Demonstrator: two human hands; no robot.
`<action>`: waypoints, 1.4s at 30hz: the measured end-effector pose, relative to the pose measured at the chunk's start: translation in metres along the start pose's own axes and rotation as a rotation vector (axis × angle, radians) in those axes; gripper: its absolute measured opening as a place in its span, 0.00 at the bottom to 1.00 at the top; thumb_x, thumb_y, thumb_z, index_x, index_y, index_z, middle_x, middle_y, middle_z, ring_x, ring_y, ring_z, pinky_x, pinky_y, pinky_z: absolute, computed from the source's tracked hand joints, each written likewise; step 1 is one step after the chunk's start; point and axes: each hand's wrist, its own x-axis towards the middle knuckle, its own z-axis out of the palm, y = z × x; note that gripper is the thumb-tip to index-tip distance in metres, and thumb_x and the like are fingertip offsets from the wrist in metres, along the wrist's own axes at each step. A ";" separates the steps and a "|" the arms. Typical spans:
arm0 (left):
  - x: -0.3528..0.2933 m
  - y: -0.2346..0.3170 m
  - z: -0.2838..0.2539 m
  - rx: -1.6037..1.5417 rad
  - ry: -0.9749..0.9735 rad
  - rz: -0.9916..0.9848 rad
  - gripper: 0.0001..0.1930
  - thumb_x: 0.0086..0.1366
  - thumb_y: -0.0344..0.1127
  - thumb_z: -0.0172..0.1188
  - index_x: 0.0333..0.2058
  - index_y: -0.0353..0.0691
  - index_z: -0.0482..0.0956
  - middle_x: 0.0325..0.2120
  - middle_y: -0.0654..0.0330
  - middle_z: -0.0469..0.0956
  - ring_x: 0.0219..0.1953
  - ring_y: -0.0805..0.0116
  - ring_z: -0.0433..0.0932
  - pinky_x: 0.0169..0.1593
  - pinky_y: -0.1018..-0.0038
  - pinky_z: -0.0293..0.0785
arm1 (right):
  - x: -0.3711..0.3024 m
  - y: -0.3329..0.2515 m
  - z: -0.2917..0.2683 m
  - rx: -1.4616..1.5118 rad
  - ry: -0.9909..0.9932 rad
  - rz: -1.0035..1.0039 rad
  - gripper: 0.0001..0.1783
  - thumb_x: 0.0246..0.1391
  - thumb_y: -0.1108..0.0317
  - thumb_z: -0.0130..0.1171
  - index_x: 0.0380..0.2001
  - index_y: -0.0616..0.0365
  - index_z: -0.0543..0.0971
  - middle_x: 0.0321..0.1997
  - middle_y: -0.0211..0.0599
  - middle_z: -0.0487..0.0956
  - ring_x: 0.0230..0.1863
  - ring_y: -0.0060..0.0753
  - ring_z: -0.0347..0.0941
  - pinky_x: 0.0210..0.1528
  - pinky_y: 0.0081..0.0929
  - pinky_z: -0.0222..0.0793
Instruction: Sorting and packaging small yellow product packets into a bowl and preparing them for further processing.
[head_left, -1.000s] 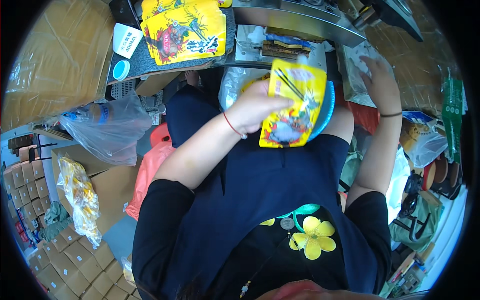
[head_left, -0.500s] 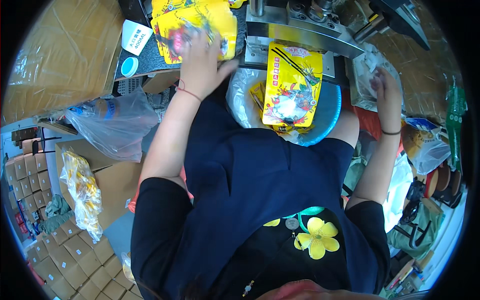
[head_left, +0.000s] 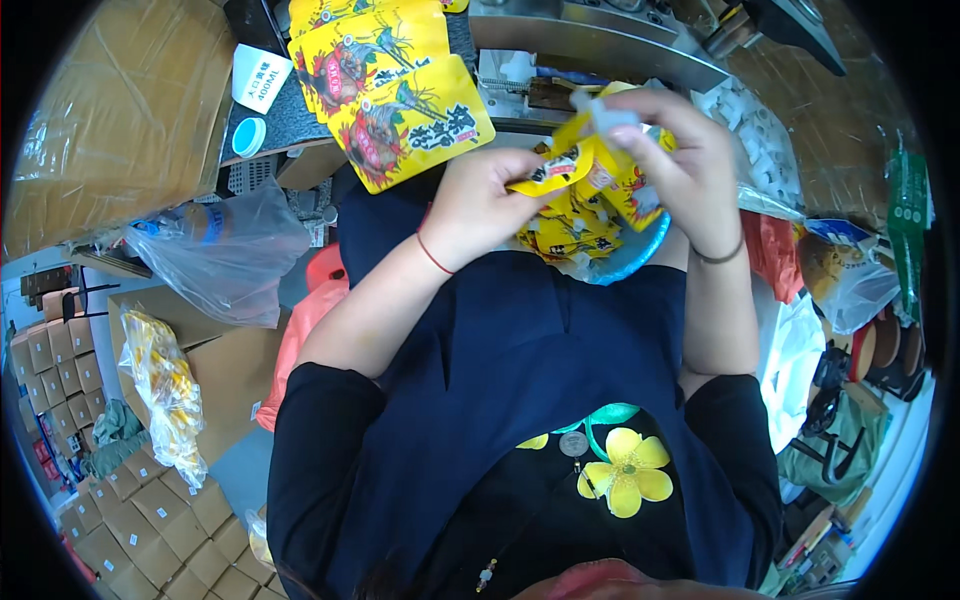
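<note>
Both hands meet in front of the metal machine, over a blue basin [head_left: 640, 258]. My left hand [head_left: 485, 200] pinches the edge of a yellow printed pouch [head_left: 560, 172], which looks bent. My right hand [head_left: 685, 155] is closed with a small whitish plastic piece [head_left: 610, 118] between thumb and fingers, at the pouch's upper end. Whether the piece is inside the pouch opening I cannot tell. More yellow pouches [head_left: 575, 235] lie in the basin below. On the left, a fanned stack of yellow pouches [head_left: 410, 125] overhangs the dark table edge.
A tray of small white plastic pieces [head_left: 755, 140] stands right of the machine [head_left: 600, 50]. Left of the stack are a white cup [head_left: 262, 77] and a turquoise lid [head_left: 249, 137]. Large cardboard boxes [head_left: 110, 110] flank the workplace; a clear plastic bag [head_left: 225, 250] hangs at left.
The pouch on the machine's plate is no longer there. My left hand has left the stack, whose top pouches have shifted nearer; my right hand has come from the tray with a whitish piece.
</note>
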 end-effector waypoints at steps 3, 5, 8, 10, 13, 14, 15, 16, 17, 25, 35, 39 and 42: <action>-0.003 0.004 0.015 -0.422 -0.160 -0.193 0.16 0.69 0.42 0.60 0.43 0.33 0.81 0.32 0.61 0.83 0.35 0.77 0.80 0.41 0.77 0.77 | -0.003 0.012 -0.003 -0.122 -0.081 0.017 0.09 0.60 0.67 0.58 0.38 0.63 0.80 0.35 0.42 0.80 0.36 0.36 0.78 0.41 0.27 0.72; -0.007 0.005 0.029 -0.641 -0.239 -0.231 0.16 0.70 0.42 0.58 0.46 0.33 0.79 0.38 0.61 0.83 0.41 0.77 0.79 0.48 0.77 0.75 | -0.010 0.012 -0.019 -0.144 -0.132 -0.007 0.11 0.65 0.67 0.52 0.39 0.65 0.77 0.37 0.40 0.79 0.38 0.31 0.75 0.42 0.26 0.70; -0.006 0.009 0.041 -0.785 -0.299 -0.328 0.16 0.70 0.41 0.59 0.45 0.32 0.80 0.38 0.60 0.83 0.41 0.76 0.80 0.50 0.76 0.75 | -0.015 0.008 -0.036 -0.117 -0.291 0.202 0.11 0.65 0.66 0.54 0.38 0.64 0.77 0.34 0.36 0.77 0.36 0.27 0.73 0.41 0.23 0.69; -0.007 0.004 0.049 -0.729 -0.277 -0.298 0.15 0.70 0.40 0.59 0.44 0.32 0.80 0.38 0.60 0.84 0.41 0.75 0.80 0.49 0.75 0.76 | -0.022 0.009 -0.039 -0.120 -0.228 0.262 0.11 0.65 0.65 0.54 0.37 0.64 0.77 0.33 0.35 0.77 0.36 0.25 0.73 0.40 0.22 0.68; -0.005 0.008 0.056 -0.635 -0.277 -0.283 0.15 0.69 0.40 0.61 0.43 0.32 0.82 0.36 0.59 0.84 0.39 0.75 0.81 0.48 0.75 0.77 | -0.028 0.008 -0.037 -0.089 -0.190 0.320 0.11 0.64 0.65 0.56 0.37 0.63 0.77 0.32 0.33 0.77 0.35 0.22 0.72 0.39 0.21 0.68; -0.005 0.007 0.057 -0.663 -0.281 -0.285 0.15 0.69 0.40 0.61 0.44 0.32 0.81 0.37 0.58 0.84 0.40 0.74 0.81 0.48 0.75 0.77 | -0.029 0.007 -0.035 -0.049 -0.217 0.311 0.11 0.64 0.65 0.56 0.37 0.63 0.77 0.32 0.32 0.77 0.34 0.21 0.72 0.38 0.20 0.68; -0.005 0.006 0.059 -0.691 -0.285 -0.288 0.16 0.69 0.41 0.61 0.45 0.32 0.81 0.38 0.58 0.84 0.41 0.74 0.81 0.49 0.75 0.77 | -0.029 0.010 -0.035 -0.095 -0.197 0.258 0.12 0.65 0.64 0.54 0.36 0.64 0.77 0.31 0.34 0.77 0.34 0.24 0.73 0.38 0.21 0.68; -0.006 0.006 0.060 -0.689 -0.286 -0.290 0.16 0.69 0.41 0.61 0.45 0.32 0.81 0.38 0.58 0.84 0.41 0.74 0.81 0.49 0.75 0.77 | -0.030 0.011 -0.039 -0.093 -0.196 0.259 0.12 0.65 0.64 0.54 0.36 0.64 0.77 0.31 0.34 0.77 0.34 0.24 0.73 0.38 0.21 0.68; -0.007 0.006 0.061 -0.754 -0.308 -0.327 0.16 0.69 0.41 0.60 0.46 0.32 0.80 0.39 0.57 0.84 0.42 0.73 0.81 0.49 0.75 0.76 | -0.030 0.012 -0.044 -0.110 -0.266 0.276 0.13 0.66 0.63 0.52 0.37 0.64 0.77 0.32 0.35 0.77 0.34 0.26 0.73 0.39 0.21 0.68; -0.007 0.003 0.048 -0.873 -0.406 -0.466 0.15 0.65 0.31 0.62 0.48 0.30 0.78 0.44 0.54 0.83 0.44 0.68 0.82 0.52 0.73 0.77 | -0.019 0.040 -0.060 -0.661 -0.067 0.129 0.14 0.64 0.61 0.53 0.48 0.55 0.79 0.44 0.48 0.79 0.44 0.54 0.76 0.44 0.41 0.72; 0.050 -0.004 0.009 -1.013 -0.160 -0.422 0.18 0.61 0.23 0.62 0.49 0.24 0.75 0.46 0.47 0.81 0.45 0.61 0.83 0.51 0.67 0.79 | -0.045 0.124 -0.089 -0.800 -0.105 0.256 0.19 0.55 0.73 0.59 0.51 0.58 0.74 0.45 0.49 0.76 0.41 0.49 0.74 0.46 0.37 0.71; 0.042 -0.013 0.009 -0.801 0.089 -0.156 0.20 0.63 0.31 0.65 0.48 0.25 0.69 0.41 0.48 0.80 0.46 0.62 0.82 0.47 0.71 0.80 | -0.037 0.110 -0.090 -0.552 -0.126 0.238 0.20 0.55 0.75 0.59 0.52 0.59 0.72 0.44 0.43 0.76 0.37 0.39 0.73 0.45 0.31 0.71; 0.026 -0.019 -0.048 -0.442 0.268 -0.167 0.20 0.65 0.40 0.66 0.45 0.31 0.70 0.35 0.52 0.79 0.34 0.67 0.83 0.37 0.75 0.81 | -0.049 0.131 -0.100 -0.513 -0.185 0.296 0.20 0.56 0.75 0.59 0.52 0.59 0.71 0.43 0.41 0.76 0.37 0.34 0.72 0.44 0.29 0.70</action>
